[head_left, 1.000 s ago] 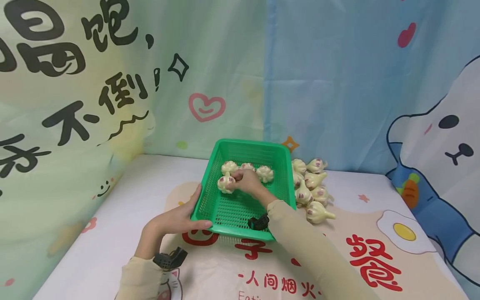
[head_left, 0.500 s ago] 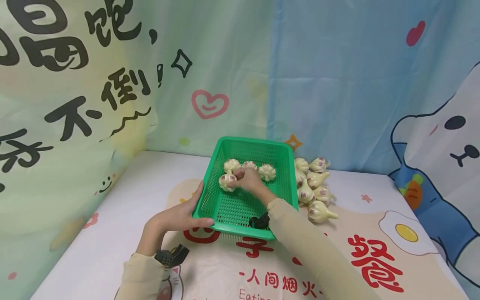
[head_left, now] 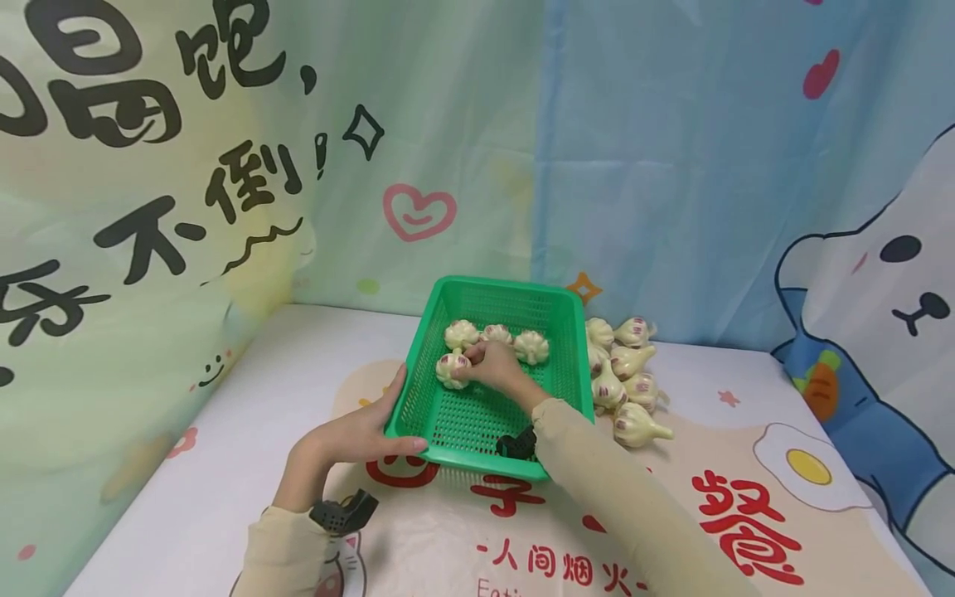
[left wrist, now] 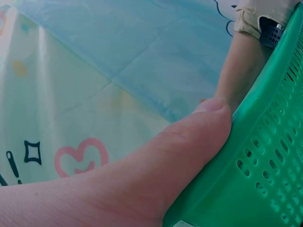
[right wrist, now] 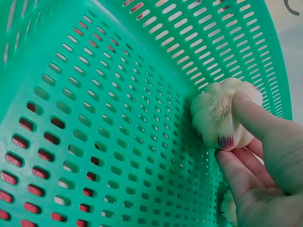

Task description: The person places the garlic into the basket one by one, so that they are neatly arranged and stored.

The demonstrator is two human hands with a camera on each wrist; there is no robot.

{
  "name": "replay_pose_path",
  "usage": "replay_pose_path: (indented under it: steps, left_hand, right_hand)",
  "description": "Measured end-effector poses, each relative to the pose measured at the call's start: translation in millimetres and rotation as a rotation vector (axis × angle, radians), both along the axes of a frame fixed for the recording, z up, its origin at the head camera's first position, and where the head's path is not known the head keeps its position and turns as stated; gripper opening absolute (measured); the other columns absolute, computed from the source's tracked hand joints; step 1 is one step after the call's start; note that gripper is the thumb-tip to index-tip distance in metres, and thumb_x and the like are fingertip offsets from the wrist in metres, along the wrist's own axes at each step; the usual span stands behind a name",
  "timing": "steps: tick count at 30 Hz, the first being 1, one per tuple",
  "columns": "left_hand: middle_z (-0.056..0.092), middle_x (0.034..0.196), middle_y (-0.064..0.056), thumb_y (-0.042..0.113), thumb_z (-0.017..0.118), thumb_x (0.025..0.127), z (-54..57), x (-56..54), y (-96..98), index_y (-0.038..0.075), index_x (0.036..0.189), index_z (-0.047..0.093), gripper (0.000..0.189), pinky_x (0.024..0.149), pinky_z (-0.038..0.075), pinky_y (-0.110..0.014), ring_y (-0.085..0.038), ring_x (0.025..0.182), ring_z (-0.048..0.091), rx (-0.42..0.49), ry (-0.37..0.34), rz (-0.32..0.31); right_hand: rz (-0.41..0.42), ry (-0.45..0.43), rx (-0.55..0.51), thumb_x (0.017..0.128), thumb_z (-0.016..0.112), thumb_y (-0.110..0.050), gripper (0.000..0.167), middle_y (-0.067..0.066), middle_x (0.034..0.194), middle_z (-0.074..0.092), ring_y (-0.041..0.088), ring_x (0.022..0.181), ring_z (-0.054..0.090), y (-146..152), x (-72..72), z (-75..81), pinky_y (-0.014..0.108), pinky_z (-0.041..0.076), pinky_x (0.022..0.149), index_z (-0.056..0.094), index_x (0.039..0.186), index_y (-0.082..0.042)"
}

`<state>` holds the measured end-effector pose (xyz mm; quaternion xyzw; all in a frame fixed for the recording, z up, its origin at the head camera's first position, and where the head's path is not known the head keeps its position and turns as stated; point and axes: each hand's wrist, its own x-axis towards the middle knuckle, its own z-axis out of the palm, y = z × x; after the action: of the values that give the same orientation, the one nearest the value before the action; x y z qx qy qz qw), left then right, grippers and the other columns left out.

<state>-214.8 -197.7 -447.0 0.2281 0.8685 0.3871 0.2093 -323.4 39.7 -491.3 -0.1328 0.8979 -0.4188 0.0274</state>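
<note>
A green perforated plastic basket point(head_left: 448, 454) stands on the table with several garlic bulbs in it. My right hand point(head_left: 496, 365) reaches inside and pinches a garlic bulb point(head_left: 451, 371) by the left wall, thumb on one side and fingertips on the other. In the right wrist view, the root end of this garlic bulb point(right wrist: 208, 116) shows, with a purple patch. Behind it lie another bulb point(head_left: 461, 334), a partly hidden bulb point(head_left: 496, 332) and a third bulb point(head_left: 531, 347). My left hand point(head_left: 358, 431) holds the basket's front left corner, thumb at the front rim, fingers along the left side.
Several more garlic bulbs point(head_left: 632, 424) lie piled against the basket's right side. A printed cloth covers the table point(head_left: 246, 414). A printed curtain point(head_left: 656, 182) hangs behind it. Each wrist wears a black camera point(head_left: 345, 512).
The pinched garlic bulb sits slightly nearer the front, with a little more gap to the bulb behind it. My left hand keeps its place at the corner. The head view has shifted slightly.
</note>
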Motion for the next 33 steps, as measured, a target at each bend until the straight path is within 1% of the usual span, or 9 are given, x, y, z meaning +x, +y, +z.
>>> replay_pose_path:
  steps: [14, 16, 19, 21, 23, 26, 28, 30, 33]
  left_hand:
    - [-0.003, 0.161, -0.006, 0.050, 0.066, 0.084, 0.9, 1.0, -1.5, 0.024, 0.150, -0.020, 0.112, 0.107, 0.033, -0.047, -0.027, 0.142, 0.025, -0.007, 0.009, 0.006]
    - [-0.004, 0.161, -0.005, 0.049, 0.066, 0.084, 1.1, 0.9, -1.5, 0.025, 0.150, -0.020, 0.111, 0.107, 0.033, -0.047, -0.027, 0.142, 0.024, -0.001, 0.013, 0.002]
    - [-0.004, 0.161, -0.005, 0.048, 0.066, 0.085, 0.7, 0.3, -1.3, 0.024, 0.150, -0.020, 0.111, 0.107, 0.033, -0.047, -0.027, 0.143, 0.024, 0.002, 0.020, -0.001]
    - [-0.004, 0.161, -0.005, 0.048, 0.066, 0.085, 0.3, 0.2, -1.0, 0.024, 0.150, -0.020, 0.111, 0.108, 0.032, -0.047, -0.027, 0.143, 0.023, 0.007, 0.019, -0.002]
    - [-0.005, 0.161, -0.005, 0.049, 0.066, 0.085, -0.1, 0.6, -0.8, 0.025, 0.150, -0.020, 0.111, 0.108, 0.032, -0.047, -0.027, 0.143, 0.023, 0.004, 0.014, 0.003]
    - [-0.003, 0.161, -0.006, 0.049, 0.066, 0.084, -0.9, 1.0, 0.7, 0.024, 0.150, -0.020, 0.112, 0.108, 0.032, -0.047, -0.027, 0.142, 0.026, 0.002, 0.006, 0.007]
    - [-0.001, 0.161, -0.007, 0.050, 0.066, 0.084, -1.4, 1.2, 1.5, 0.024, 0.150, -0.020, 0.112, 0.107, 0.033, -0.047, -0.027, 0.141, 0.027, -0.006, 0.006, 0.009]
    - [-0.001, 0.161, -0.007, 0.049, 0.066, 0.085, -1.4, 1.2, 1.7, 0.023, 0.150, -0.020, 0.111, 0.108, 0.033, -0.047, -0.027, 0.141, 0.027, -0.013, 0.008, 0.010]
    - [-0.004, 0.161, -0.006, 0.047, 0.066, 0.086, -0.6, 0.6, 0.4, 0.023, 0.150, -0.021, 0.111, 0.108, 0.032, -0.048, -0.028, 0.142, 0.025, -0.027, 0.015, 0.007]
  right_hand:
    - [0.044, 0.005, 0.039, 0.083, 0.074, -0.029, 0.038, 0.013, 0.108, 0.069, 0.026, 0.099, 0.064, 0, 4.7, 4.8, 0.037, 0.051, 0.081, 0.069, 0.112, -0.004]
    - [0.050, 0.008, 0.041, 0.084, 0.073, -0.030, 0.035, 0.014, 0.109, 0.069, 0.027, 0.101, 0.063, 0, 5.3, 6.1, 0.037, 0.051, 0.082, 0.070, 0.108, -0.003]
    - [0.058, 0.009, 0.044, 0.085, 0.072, -0.029, 0.027, 0.011, 0.096, 0.071, 0.022, 0.086, 0.063, 1, 4.9, 6.8, 0.033, 0.050, 0.075, 0.072, 0.096, -0.004]
    - [0.067, 0.003, 0.057, 0.086, 0.071, -0.028, 0.026, 0.006, 0.080, 0.066, 0.016, 0.070, 0.054, 1, 5.0, 7.2, 0.028, 0.044, 0.066, 0.070, 0.085, -0.002]
    - [0.078, -0.010, 0.072, 0.087, 0.070, -0.028, 0.027, 0.006, 0.072, 0.062, 0.014, 0.062, 0.045, 1, 5.8, 9.0, 0.027, 0.038, 0.061, 0.069, 0.087, -0.001]
    - [0.084, -0.049, 0.054, 0.089, 0.067, -0.028, 0.037, 0.014, 0.091, 0.068, 0.019, 0.073, 0.058, 5, 9.7, 16.3, 0.028, 0.046, 0.067, 0.068, 0.107, 0.004]
    - [0.083, -0.073, 0.033, 0.090, 0.065, -0.030, 0.047, 0.019, 0.115, 0.065, 0.026, 0.096, 0.063, 8, 13.1, 24.1, 0.035, 0.051, 0.079, 0.061, 0.123, 0.004]
    - [0.094, -0.105, -0.007, 0.091, 0.065, -0.030, 0.055, 0.021, 0.132, 0.055, 0.032, 0.116, 0.056, 13, 16.6, 33.1, 0.041, 0.049, 0.091, 0.053, 0.131, 0.005]
    - [0.116, -0.139, -0.043, 0.091, 0.064, -0.032, 0.058, 0.018, 0.141, 0.049, 0.031, 0.129, 0.047, 22, 22.1, 47.4, 0.043, 0.045, 0.098, 0.050, 0.135, 0.002]
